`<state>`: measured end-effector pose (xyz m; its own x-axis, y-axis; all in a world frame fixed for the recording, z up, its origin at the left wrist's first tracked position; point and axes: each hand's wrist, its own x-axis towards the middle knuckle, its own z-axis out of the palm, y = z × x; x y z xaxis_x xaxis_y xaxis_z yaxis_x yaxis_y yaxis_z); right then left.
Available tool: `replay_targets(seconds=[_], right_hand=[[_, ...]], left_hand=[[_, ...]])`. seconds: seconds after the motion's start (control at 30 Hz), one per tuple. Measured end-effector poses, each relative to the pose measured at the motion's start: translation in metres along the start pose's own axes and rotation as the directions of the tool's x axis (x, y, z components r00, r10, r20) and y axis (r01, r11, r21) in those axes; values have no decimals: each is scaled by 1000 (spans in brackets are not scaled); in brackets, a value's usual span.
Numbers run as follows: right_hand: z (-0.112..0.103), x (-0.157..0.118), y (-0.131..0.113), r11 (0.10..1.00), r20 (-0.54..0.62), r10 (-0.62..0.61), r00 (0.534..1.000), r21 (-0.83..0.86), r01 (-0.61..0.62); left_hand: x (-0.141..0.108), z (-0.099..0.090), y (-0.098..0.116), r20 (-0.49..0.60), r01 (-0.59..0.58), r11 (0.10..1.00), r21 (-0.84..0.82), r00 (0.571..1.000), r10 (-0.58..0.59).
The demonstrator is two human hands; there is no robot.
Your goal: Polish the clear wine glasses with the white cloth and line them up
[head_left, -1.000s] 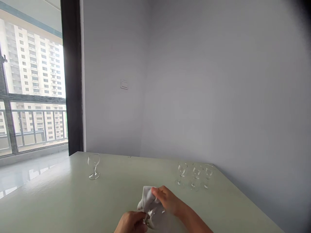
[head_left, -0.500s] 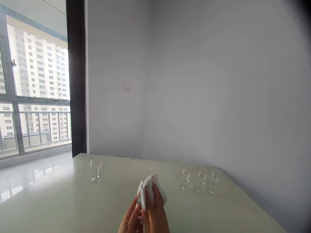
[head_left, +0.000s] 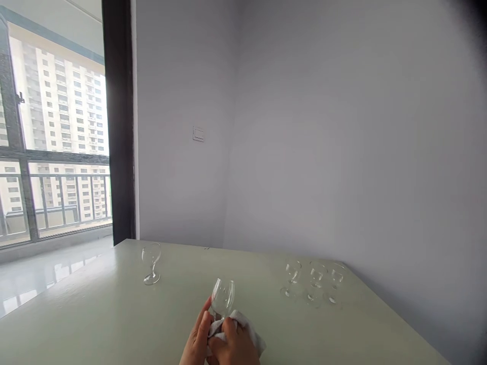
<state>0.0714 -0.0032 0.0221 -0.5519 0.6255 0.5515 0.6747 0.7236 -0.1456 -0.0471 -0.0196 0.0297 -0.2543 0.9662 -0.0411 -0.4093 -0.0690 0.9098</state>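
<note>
A clear stemmed glass (head_left: pixel 222 298) is held upright, bowl up, near the table's front. My left hand (head_left: pixel 197 337) is closed around its left side, the fingers partly behind the bowl. Bunched in my right hand (head_left: pixel 234 344) is a pale grey cloth (head_left: pixel 249 329), pressed against the lower bowl and stem. The glass's foot is hidden by the hands and cloth.
One stemmed glass (head_left: pixel 151 263) stands at the left of the pale green table (head_left: pixel 114 314). Three more stand at the right: one glass (head_left: pixel 291 279), a middle glass (head_left: pixel 315 284) and a right glass (head_left: pixel 335 284). Walls rise behind the table.
The cloth and my right hand have moved down from the bowl to the stem area. The bowl, covered by the cloth before, is now bare. My left hand has shifted slightly left.
</note>
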Motion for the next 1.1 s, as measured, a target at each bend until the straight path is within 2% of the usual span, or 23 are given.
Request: replay_targets(seconds=[0.07, 0.13, 0.2, 0.27, 0.3, 0.33, 0.37, 0.43, 0.53, 0.6, 0.67, 0.7, 0.73, 0.77, 0.83, 0.87, 0.9, 0.93, 1.0, 1.07, 1.1], right_hand=[[-6, 1, 1, 990, 194, 100, 976, 78, -117], [-18, 2, 6, 930, 358, 131, 925, 279, -240], [-33, 6, 15, 756, 472, 122, 873, 526, -390], [-47, 10, 25, 497, 489, 184, 853, 702, -510], [-51, 12, 29, 390, 455, 252, 854, 760, -520], [-52, 14, 31, 322, 404, 318, 858, 805, -498], [-51, 15, 30, 301, 349, 362, 865, 834, -462], [-43, 16, 25, 353, 259, 346, 902, 855, -380], [-29, 13, 15, 493, 211, 209, 955, 820, -290], [-29, 12, 14, 570, 257, 217, 942, 750, -336], [-38, 13, 18, 601, 319, 324, 891, 658, -454], [-46, 14, 20, 615, 312, 371, 875, 623, -483], [-53, 14, 21, 645, 282, 376, 883, 605, -468], [-59, 14, 20, 694, 244, 325, 914, 595, -406], [-62, 12, 15, 814, 169, 100, 981, 553, -178], [-58, 10, 11, 860, 150, -13, 989, 506, -66], [-52, 8, 6, 900, 143, -69, 987, 435, 0], [-44, 6, 2, 938, 133, -62, 989, 347, 12], [-29, 4, -2, 973, 93, 37, 995, 223, -57], [-27, 4, -2, 952, 84, 110, 990, 279, -129], [-30, 6, 0, 913, 100, 117, 988, 380, -147]], left_hand=[[2, -1, -8, 32, -1, 1000, -25, 999, 2], [6, -3, -16, 65, 42, 999, -18, 997, -41], [11, -5, -22, 78, 110, 994, -21, 991, -108], [14, -7, -24, 87, 175, 980, -93, 982, -167], [15, -8, -23, 97, 203, 967, -151, 977, -190], [16, -8, -22, 113, 228, 950, -213, 972, -207], [15, -8, -20, 132, 244, 932, -268, 968, -215], [14, -7, -14, 171, 266, 899, -347, 961, -218], [13, -8, -4, 188, 270, 879, -393, 959, -211], [15, -12, 3, 146, 253, 879, -405, 967, -211], [18, -16, 9, 90, 247, 877, -411, 969, -231], [19, -18, 11, 71, 248, 876, -414, 968, -240], [20, -20, 11, 62, 250, 875, -414, 967, -247], [21, -21, 11, 68, 247, 877, -413, 968, -241], [21, -20, 10, 139, 248, 884, -396, 968, -210], [20, -19, 10, 191, 266, 887, -378, 960, -207], [18, -16, 10, 239, 291, 885, -362, 947, -214], [15, -13, 10, 278, 321, 879, -352, 933, -229], [9, -7, 12, 309, 367, 861, -353, 914, -263], [4, -2, 16, 310, 367, 856, -365, 915, -260], [1, 0, 19, 316, 366, 858, -360, 913, -256]])
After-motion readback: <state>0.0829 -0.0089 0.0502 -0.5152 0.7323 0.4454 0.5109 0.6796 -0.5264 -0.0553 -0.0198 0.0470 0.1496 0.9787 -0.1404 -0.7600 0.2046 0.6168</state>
